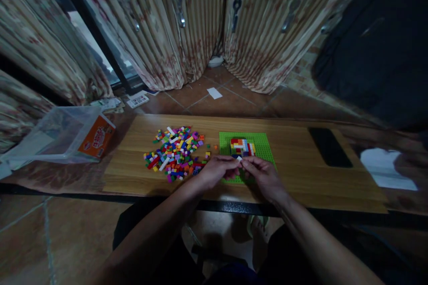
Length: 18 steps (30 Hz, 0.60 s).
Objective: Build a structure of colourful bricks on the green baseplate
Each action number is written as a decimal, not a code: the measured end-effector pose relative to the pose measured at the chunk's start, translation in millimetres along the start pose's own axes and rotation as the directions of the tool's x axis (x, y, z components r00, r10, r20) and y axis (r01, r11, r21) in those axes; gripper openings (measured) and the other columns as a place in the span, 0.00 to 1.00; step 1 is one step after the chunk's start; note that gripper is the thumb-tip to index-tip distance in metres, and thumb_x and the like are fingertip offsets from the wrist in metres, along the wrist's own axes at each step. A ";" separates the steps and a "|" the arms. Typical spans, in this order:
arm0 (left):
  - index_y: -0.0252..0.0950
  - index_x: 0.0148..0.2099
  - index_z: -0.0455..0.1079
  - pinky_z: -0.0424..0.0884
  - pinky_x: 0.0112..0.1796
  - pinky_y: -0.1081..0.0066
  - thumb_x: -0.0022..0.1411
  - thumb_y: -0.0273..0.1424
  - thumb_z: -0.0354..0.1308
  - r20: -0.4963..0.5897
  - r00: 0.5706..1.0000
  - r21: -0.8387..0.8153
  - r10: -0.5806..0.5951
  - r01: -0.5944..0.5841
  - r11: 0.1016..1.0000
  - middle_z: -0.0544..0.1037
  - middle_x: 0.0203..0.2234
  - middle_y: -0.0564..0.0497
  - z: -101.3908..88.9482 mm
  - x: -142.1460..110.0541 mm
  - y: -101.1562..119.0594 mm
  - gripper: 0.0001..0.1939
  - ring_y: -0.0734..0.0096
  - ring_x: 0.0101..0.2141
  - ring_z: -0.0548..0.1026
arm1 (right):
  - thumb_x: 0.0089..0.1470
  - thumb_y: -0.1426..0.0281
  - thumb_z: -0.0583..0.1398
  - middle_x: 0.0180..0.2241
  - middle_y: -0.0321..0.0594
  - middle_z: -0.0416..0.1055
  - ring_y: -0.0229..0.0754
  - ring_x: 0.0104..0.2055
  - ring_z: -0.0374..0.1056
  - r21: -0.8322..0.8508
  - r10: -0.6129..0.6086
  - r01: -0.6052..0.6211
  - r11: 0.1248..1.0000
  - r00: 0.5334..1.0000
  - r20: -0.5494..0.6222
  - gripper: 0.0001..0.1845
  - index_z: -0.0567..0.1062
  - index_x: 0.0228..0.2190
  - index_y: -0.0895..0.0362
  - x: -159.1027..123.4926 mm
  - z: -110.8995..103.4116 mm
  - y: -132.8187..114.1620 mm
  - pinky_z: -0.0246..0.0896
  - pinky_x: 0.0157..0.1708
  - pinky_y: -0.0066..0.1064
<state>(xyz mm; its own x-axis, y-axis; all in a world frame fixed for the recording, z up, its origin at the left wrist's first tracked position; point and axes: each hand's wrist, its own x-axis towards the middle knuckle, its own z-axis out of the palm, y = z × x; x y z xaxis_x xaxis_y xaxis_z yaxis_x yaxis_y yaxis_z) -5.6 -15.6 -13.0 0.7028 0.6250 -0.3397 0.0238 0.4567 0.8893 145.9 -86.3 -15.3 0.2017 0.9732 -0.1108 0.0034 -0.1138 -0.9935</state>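
Note:
Between the fingertips of both hands is a small white brick (239,159). My left hand (219,170) is closed on it from the left, and my right hand (262,173) pinches it from the right. Both hands are over the near part of a green baseplate (264,142). Just beyond the fingers, a block of colourful bricks (241,145) in red, white, yellow and orange stands on the plate; its near side is partly hidden. Left of my left hand lies a loose heap of toy bricks (179,151) in many colours.
A dark phone-like slab (330,147) lies on the wooden board (294,178) at the right, with white paper (384,164) beyond it. A clear plastic bin (63,142) with an orange label stands at the left. Curtains (160,44) hang behind the table.

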 end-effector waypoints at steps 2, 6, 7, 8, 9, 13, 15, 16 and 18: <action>0.32 0.28 0.71 0.59 0.24 0.75 0.53 0.41 0.62 0.002 1.000 0.004 -0.004 0.004 1.000 0.71 0.20 0.55 0.3 0.1 0.0 0.15 0.80 0.19 0.65 | 0.49 0.54 0.63 0.25 0.36 0.73 0.34 0.24 0.62 -0.064 -0.004 0.002 0.998 1.000 -0.021 0.17 0.77 0.28 0.56 2.5 -10.5 -2.6 0.58 0.26 0.28; 0.33 0.26 0.68 0.58 0.23 0.75 0.56 0.39 0.58 -0.052 0.998 0.070 0.024 -0.020 0.997 0.70 0.19 0.55 0.2 -0.1 2.6 0.14 0.80 0.19 0.65 | 0.47 0.54 0.63 0.25 0.39 0.75 0.38 0.24 0.66 -0.302 -0.029 -0.052 0.952 0.966 -0.255 0.19 0.78 0.32 0.58 10.5 -45.2 -2.2 0.61 0.26 0.30; 0.33 0.26 0.68 0.58 0.23 0.75 0.57 0.38 0.57 -0.077 0.997 0.078 0.031 -0.025 0.997 0.70 0.19 0.55 -0.2 0.1 3.5 0.14 0.80 0.19 0.65 | 0.48 0.55 0.62 0.24 0.40 0.74 0.39 0.24 0.67 -0.376 -0.038 -0.079 0.923 0.956 -0.292 0.19 0.78 0.31 0.58 12.7 -53.1 -0.3 0.60 0.25 0.30; 0.33 0.26 0.68 0.57 0.23 0.75 0.57 0.38 0.57 -0.105 0.994 0.086 0.035 -0.026 0.996 0.70 0.19 0.55 -0.7 0.3 4.3 0.13 0.80 0.19 0.65 | 0.49 0.56 0.61 0.23 0.40 0.74 0.40 0.23 0.67 -0.445 -0.046 -0.104 0.889 0.948 -0.314 0.18 0.78 0.30 0.59 14.8 -59.3 2.3 0.60 0.25 0.30; 0.33 0.27 0.68 0.57 0.23 0.75 0.58 0.37 0.57 -0.133 0.990 0.098 0.038 -0.025 0.995 0.70 0.19 0.55 -1.3 0.7 5.0 0.13 0.80 0.19 0.65 | 0.50 0.57 0.60 0.23 0.40 0.74 0.40 0.23 0.68 -0.496 -0.043 -0.124 0.860 0.949 -0.312 0.17 0.78 0.30 0.59 17.1 -63.4 5.2 0.60 0.25 0.31; 0.33 0.28 0.69 0.57 0.22 0.76 0.58 0.36 0.56 -0.187 0.982 0.139 0.040 -0.014 0.990 0.71 0.20 0.55 -3.0 2.6 6.6 0.12 0.79 0.20 0.66 | 0.52 0.62 0.56 0.26 0.42 0.77 0.42 0.26 0.71 -0.571 0.012 -0.152 0.807 0.970 -0.243 0.15 0.79 0.31 0.58 27.8 -61.8 15.6 0.62 0.27 0.32; 0.33 0.28 0.68 0.58 0.22 0.76 0.58 0.37 0.56 -0.199 0.979 0.142 0.049 -0.021 0.990 0.71 0.20 0.54 -3.2 3.6 6.9 0.12 0.79 0.20 0.66 | 0.52 0.63 0.56 0.25 0.41 0.76 0.42 0.26 0.71 -0.583 0.026 -0.157 0.797 0.974 -0.227 0.15 0.80 0.31 0.57 33.6 -57.5 17.1 0.61 0.27 0.32; 0.33 0.28 0.68 0.59 0.23 0.76 0.58 0.37 0.56 -0.208 0.977 0.143 0.053 -0.023 0.989 0.71 0.20 0.54 -3.3 4.0 7.1 0.12 0.79 0.20 0.66 | 0.51 0.63 0.57 0.23 0.40 0.75 0.43 0.25 0.70 -0.590 0.028 -0.158 0.792 0.974 -0.224 0.14 0.80 0.30 0.57 36.0 -56.1 16.8 0.60 0.26 0.32; 0.33 0.28 0.68 0.59 0.23 0.76 0.58 0.37 0.56 -0.224 0.973 0.150 0.057 -0.023 0.988 0.71 0.20 0.55 -3.1 4.3 7.8 0.12 0.79 0.20 0.66 | 0.51 0.63 0.58 0.19 0.38 0.73 0.42 0.23 0.69 -0.605 0.032 -0.157 0.780 0.977 -0.211 0.14 0.80 0.29 0.56 39.3 -55.5 14.9 0.58 0.26 0.32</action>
<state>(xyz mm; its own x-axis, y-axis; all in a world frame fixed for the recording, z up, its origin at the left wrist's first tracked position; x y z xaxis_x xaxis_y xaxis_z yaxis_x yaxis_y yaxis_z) -4.6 -7.4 -8.5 0.5262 0.7757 -0.3484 0.1136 0.3419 0.9328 208.2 -60.9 -32.9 0.4040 0.9048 -0.1349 0.5641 -0.3625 -0.7419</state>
